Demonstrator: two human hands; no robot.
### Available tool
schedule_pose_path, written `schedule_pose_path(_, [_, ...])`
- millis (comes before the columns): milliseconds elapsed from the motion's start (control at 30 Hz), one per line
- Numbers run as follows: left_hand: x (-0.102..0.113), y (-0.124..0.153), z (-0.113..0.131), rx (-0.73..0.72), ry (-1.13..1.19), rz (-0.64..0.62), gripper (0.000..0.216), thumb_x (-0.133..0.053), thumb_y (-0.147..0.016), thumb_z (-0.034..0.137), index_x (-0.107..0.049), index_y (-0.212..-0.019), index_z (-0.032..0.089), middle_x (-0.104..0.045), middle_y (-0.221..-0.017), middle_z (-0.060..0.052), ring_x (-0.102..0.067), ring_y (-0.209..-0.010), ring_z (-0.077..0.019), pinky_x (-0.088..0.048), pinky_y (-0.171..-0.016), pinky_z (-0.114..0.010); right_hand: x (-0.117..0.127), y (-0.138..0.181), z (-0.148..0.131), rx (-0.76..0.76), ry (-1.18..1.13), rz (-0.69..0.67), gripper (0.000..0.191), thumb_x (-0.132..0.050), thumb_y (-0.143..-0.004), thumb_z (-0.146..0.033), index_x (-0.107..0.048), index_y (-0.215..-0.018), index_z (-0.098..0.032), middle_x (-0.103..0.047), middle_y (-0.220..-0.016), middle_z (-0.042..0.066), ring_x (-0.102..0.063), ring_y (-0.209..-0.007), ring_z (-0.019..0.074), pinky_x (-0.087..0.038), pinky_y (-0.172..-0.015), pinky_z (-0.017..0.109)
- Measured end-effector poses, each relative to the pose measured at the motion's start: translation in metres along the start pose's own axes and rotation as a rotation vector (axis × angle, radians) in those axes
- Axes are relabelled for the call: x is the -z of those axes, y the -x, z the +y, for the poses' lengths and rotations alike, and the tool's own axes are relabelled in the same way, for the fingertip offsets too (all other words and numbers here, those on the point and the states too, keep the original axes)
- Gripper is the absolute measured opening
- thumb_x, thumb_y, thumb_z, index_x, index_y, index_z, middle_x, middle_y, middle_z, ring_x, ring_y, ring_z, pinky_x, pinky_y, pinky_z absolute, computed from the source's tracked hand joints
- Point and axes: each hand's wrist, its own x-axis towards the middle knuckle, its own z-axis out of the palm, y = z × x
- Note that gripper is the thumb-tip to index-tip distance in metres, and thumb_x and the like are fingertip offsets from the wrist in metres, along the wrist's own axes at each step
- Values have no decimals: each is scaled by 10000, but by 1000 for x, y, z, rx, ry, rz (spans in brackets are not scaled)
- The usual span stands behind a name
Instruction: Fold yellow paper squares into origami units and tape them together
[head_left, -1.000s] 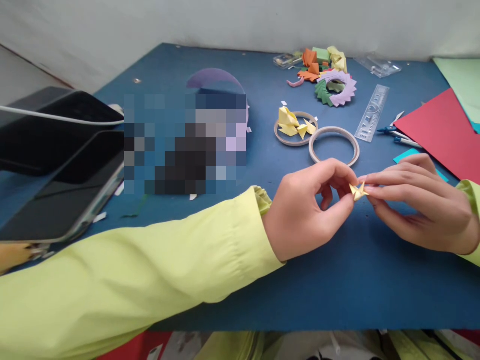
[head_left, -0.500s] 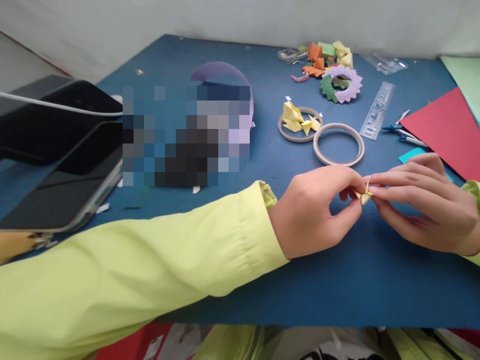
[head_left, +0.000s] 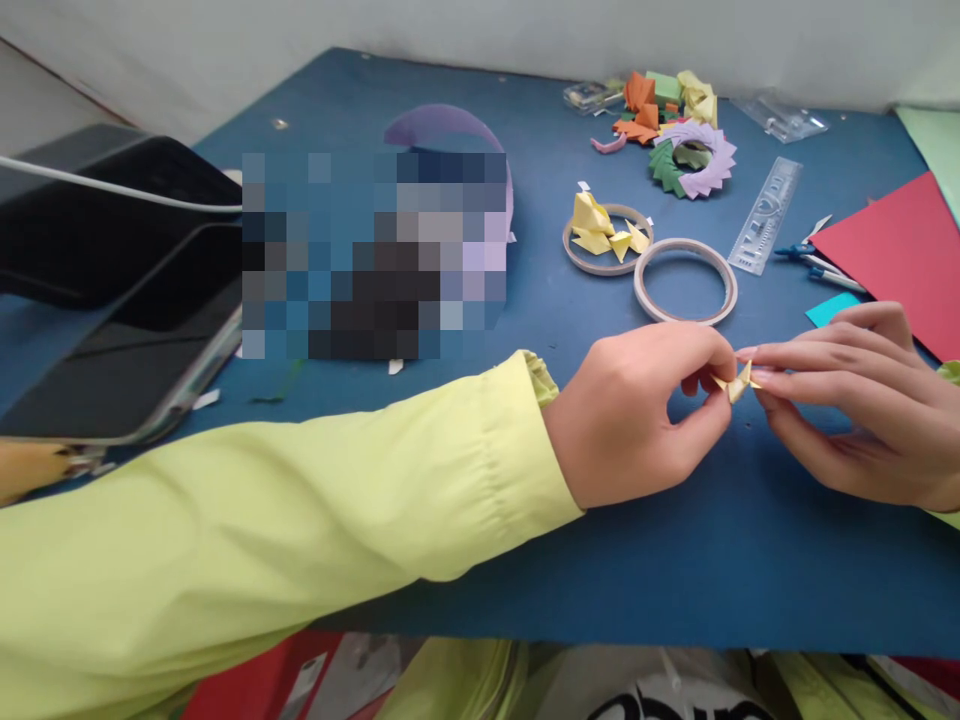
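Both hands meet over the blue table [head_left: 525, 560] and pinch one tiny folded yellow paper piece [head_left: 737, 383]. My left hand [head_left: 637, 415], in a lime-green sleeve, grips the piece from the left between thumb and fingertips. From the right, my right hand [head_left: 855, 400] holds it with fingers pressed together. Just behind the hands lie two tape rings: an empty one [head_left: 685, 281] and another [head_left: 606, 241] with several folded yellow pieces [head_left: 600, 228] in it.
A purple-and-green folded paper ring [head_left: 694, 158] and loose coloured folded pieces [head_left: 660, 100] sit at the back. A clear ruler [head_left: 766, 226], pens [head_left: 821, 268] and red paper [head_left: 892, 250] lie at right. Dark tablets [head_left: 127, 340] and a curved purple strip [head_left: 450, 130] are at left.
The view has shifted slightly, so the table objects appear higher and farther right. Both hands stay pinched on the yellow piece, which has turned a little between the fingertips.
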Motion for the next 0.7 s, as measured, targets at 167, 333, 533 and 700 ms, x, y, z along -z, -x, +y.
schedule_pose_path(167, [0, 0, 0, 32, 8, -4, 125, -536, -758, 82, -549, -766, 206, -632, -709, 21, -512, -573, -105, -428, -546, -248, -2, 1, -3, -51, -3, 33, 138, -621, -805, -134, -587, -882, -243, -728, -907, 42, -688, -726, 199, -448, -688, 399])
schedule_pose_path(333, [0, 0, 0, 37, -3, -5, 120, -536, -753, 80, -551, -765, 199, -632, -709, 20, -507, -573, -101, -433, -557, -243, -1, 1, -2, -45, -2, 21, 145, -627, -801, -135, -590, -889, -243, -727, -916, 39, -689, -736, 199, -445, -694, 397])
schedule_pose_path(533, [1, 1, -1, -3, -13, -45, 106, -536, -766, 95, -551, -776, 200, -637, -718, 18, -510, -566, -104, -406, -528, -247, 0, 0, 0, 35, 27, 4, 100, -641, -796, -133, -601, -851, -207, -730, -867, 56, -687, -695, 200, -422, -632, 380])
schedule_pose_path(700, [0, 1, -1, -41, -26, -47, 126, -527, -774, 70, -551, -799, 192, -644, -752, 7, -552, -633, -111, -413, -539, -243, -1, 1, -1, 11, 23, 16, 90, -627, -810, -144, -600, -848, -222, -730, -885, 38, -686, -711, 193, -421, -638, 380])
